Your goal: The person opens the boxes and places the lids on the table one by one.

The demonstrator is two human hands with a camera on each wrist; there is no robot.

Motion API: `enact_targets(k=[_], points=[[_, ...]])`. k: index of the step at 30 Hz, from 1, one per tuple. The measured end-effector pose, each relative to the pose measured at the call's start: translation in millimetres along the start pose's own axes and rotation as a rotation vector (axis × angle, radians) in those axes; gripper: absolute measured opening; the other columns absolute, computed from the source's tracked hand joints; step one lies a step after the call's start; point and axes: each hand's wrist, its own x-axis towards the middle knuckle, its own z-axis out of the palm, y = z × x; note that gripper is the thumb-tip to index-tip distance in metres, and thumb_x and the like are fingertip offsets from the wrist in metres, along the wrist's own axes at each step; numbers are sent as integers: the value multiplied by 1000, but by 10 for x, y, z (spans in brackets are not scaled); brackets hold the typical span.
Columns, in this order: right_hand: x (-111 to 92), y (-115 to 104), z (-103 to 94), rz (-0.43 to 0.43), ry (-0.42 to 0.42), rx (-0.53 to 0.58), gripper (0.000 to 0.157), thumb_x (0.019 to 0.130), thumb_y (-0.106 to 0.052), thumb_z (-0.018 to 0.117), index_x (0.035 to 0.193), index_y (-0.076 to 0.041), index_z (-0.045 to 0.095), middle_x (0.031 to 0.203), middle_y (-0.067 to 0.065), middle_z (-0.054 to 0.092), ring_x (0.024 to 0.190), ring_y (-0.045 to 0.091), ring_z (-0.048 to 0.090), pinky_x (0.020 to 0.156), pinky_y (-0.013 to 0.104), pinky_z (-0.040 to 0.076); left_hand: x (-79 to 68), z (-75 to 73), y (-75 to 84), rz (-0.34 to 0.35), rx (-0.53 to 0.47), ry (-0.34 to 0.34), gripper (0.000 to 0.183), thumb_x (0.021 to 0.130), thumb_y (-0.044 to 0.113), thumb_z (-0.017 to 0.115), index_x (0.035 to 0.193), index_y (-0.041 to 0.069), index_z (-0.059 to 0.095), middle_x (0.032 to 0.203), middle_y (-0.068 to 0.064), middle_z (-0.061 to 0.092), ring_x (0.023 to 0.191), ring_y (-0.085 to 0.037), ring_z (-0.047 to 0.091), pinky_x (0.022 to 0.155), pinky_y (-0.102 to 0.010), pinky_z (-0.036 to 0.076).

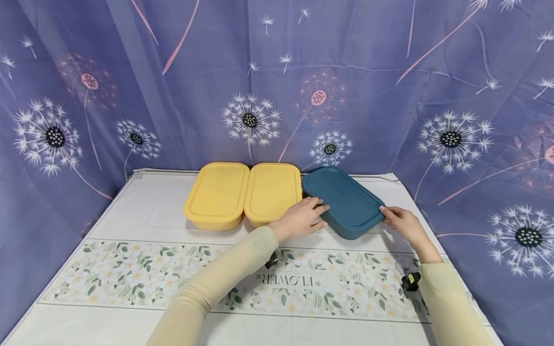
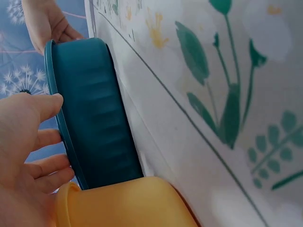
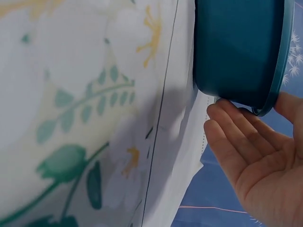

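Observation:
A dark teal lidded food container (image 1: 344, 199) sits at an angle on the right of the table in the head view. My left hand (image 1: 301, 220) reaches its near left edge; in the left wrist view the thumb (image 2: 53, 105) touches the lid's rim and the other fingers spread loosely along it. At the opposite end, my right hand (image 1: 404, 224) pinches the container's corner. Its thumb lies on the lid edge, while the fingers (image 3: 236, 130) reach under the rim against the end wall. Left of the teal container stands a yellow lidded container (image 1: 273, 190), close to my left hand.
Another yellow container (image 1: 218, 192) stands beside the first, farther left. Beneath them is a white tablecloth (image 1: 143, 206) with a printed floral band (image 1: 117, 274). A purple dandelion-patterned curtain (image 1: 195, 110) rises behind the table and along both sides.

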Motion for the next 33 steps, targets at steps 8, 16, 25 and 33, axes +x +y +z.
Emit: enact_targets(k=[8, 16, 25, 33], points=[[-66, -34, 30, 11, 46, -105, 75, 107, -51, 39, 145, 14, 40, 120, 34, 63, 107, 45, 65, 90, 56, 52, 49, 22, -111, -4, -18, 54, 48, 105, 36, 56, 148, 16, 52, 148, -8, 49, 135, -23, 46, 114, -33, 35], [-204, -152, 144, 40, 16, -111, 83, 107, -52, 38, 154, 13, 20, 141, 42, 42, 124, 54, 50, 96, 60, 48, 109, -1, -250, -68, -47, 47, 49, 105, 36, 55, 149, 14, 51, 148, -8, 48, 137, -23, 44, 113, -34, 37], [-275, -222, 228, 64, 6, -80, 89, 106, -54, 38, 156, 11, 2, 151, 42, 25, 133, 58, 37, 101, 61, 44, 131, -29, -249, -113, -48, 28, 49, 105, 38, 55, 148, 14, 52, 148, -7, 48, 138, -22, 44, 112, -34, 39], [-264, -191, 222, 33, 33, -102, 82, 108, -49, 35, 156, 11, 7, 151, 42, 28, 130, 58, 41, 99, 61, 46, 150, 10, -238, -102, -2, 34, 52, 105, 41, 53, 148, 13, 51, 146, -7, 49, 136, -22, 46, 112, -33, 39]])
